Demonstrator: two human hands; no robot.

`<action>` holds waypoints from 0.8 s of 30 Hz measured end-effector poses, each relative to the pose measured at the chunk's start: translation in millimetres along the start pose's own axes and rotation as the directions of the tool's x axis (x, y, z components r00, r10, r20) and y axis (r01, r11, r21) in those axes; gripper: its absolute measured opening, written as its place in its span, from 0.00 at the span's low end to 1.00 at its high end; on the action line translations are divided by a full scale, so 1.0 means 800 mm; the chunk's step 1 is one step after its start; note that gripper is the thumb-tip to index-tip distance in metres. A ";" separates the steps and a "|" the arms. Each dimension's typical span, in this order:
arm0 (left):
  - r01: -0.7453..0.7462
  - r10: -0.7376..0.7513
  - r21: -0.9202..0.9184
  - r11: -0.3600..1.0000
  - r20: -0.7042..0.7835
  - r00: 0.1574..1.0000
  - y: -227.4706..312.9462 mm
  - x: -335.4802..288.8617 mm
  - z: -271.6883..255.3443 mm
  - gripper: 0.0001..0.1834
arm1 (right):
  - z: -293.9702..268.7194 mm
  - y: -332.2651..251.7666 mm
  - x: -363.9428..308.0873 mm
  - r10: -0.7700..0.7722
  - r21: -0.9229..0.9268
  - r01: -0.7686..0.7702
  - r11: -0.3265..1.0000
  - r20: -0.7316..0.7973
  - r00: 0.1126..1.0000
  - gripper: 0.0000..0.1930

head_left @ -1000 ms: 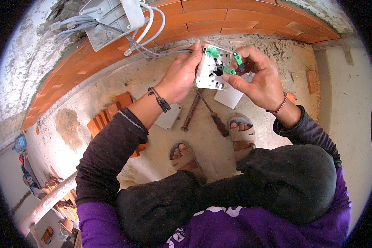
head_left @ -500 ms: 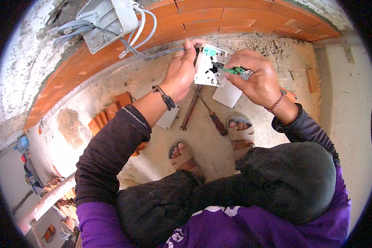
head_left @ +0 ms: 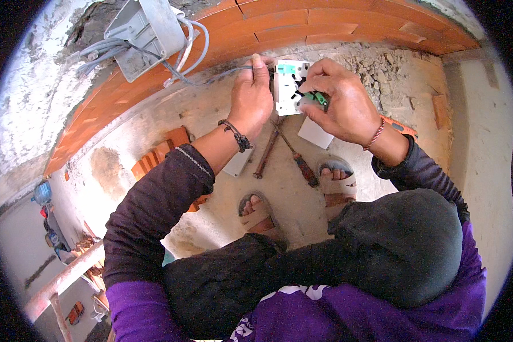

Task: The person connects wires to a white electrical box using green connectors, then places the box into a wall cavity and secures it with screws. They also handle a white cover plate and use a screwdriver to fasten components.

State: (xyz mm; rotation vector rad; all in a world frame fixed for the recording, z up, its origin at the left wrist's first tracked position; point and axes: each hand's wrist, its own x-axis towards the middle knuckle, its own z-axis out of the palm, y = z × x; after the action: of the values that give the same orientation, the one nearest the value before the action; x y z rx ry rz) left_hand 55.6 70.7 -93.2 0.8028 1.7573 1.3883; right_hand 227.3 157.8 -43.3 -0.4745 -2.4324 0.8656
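Note:
A white square electrical wall plate (head_left: 286, 98) is up off the ground, with a green patch near its top. My left hand (head_left: 253, 98) is closed on its left side, thumb pointing up, and grey wires run into that grip. At the plate's right side my right hand (head_left: 345, 102) is closed on a small green-and-black hand tool (head_left: 315, 99). The tool's dark end lies against the plate's middle; my fingers hide much of it, so its exact kind is unclear.
A grey junction box (head_left: 148, 40) with loose wires hangs at the brick wall (head_left: 290, 25). Below my hands lie a screwdriver (head_left: 305, 169), a metal rod (head_left: 266, 153) and a white cover (head_left: 315, 134). Broken bricks (head_left: 154, 159) lie left of my sandalled feet (head_left: 259, 214).
My right hand has turned and its fingers have shifted on the green tool. The plate has tilted slightly in my left hand. The view has moved a little.

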 end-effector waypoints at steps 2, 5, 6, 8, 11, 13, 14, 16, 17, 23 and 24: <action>0.037 -0.037 -0.003 0.999 -0.049 0.998 -0.007 0.002 -0.005 0.28 | 0.000 0.004 0.003 0.030 0.128 -0.029 0.991 -0.003 1.000 0.10; 0.097 -0.078 0.178 0.979 -0.113 0.991 0.010 -0.001 -0.012 0.27 | -0.005 0.015 0.003 0.065 0.212 -0.063 0.975 -0.007 0.998 0.10; 0.127 -0.089 0.268 0.955 -0.148 0.985 0.015 -0.005 -0.017 0.26 | -0.004 0.020 0.003 0.067 0.231 -0.065 0.971 -0.001 0.998 0.10; 0.142 -0.101 0.205 0.968 -0.196 0.975 0.012 -0.006 -0.017 0.25 | 0.002 0.030 -0.001 0.079 0.225 -0.076 0.971 -0.005 0.997 0.10; 0.038 0.040 0.266 0.963 -0.280 0.959 0.013 -0.003 -0.006 0.23 | -0.004 0.027 -0.005 0.260 0.270 -0.278 0.922 0.102 0.960 0.09; -0.069 0.188 0.380 0.922 -0.286 0.940 0.035 -0.004 0.007 0.22 | -0.003 0.048 -0.014 0.165 0.196 -0.170 0.966 0.044 0.985 0.16; -0.081 0.194 0.351 0.933 -0.299 0.934 0.032 0.000 0.008 0.22 | -0.002 0.057 -0.016 0.116 0.156 -0.117 0.981 0.017 0.993 0.20; -0.101 0.197 0.285 0.953 -0.329 0.924 0.019 0.007 0.009 0.21 | -0.005 0.053 -0.005 0.097 0.181 -0.087 0.980 -0.047 0.994 0.26; -0.065 0.160 0.252 0.966 -0.378 0.912 0.013 0.009 0.008 0.22 | -0.005 0.052 -0.001 0.088 0.192 -0.072 0.979 -0.080 0.993 0.30; -0.005 0.058 0.105 0.994 -0.512 0.857 0.012 -0.005 0.021 0.27 | 0.014 0.067 -0.001 0.156 0.690 -0.313 0.652 0.282 0.947 0.32; 0.020 0.022 0.073 0.997 -0.536 0.844 0.015 -0.006 0.022 0.27 | 0.019 0.067 -0.001 0.169 0.712 -0.336 0.617 0.297 0.940 0.30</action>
State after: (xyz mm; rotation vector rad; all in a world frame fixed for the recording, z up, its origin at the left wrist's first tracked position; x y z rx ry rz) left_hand 73.3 78.2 -82.8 0.4699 2.2418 1.6678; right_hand 226.9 189.6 -89.1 -0.4128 -1.9073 2.0214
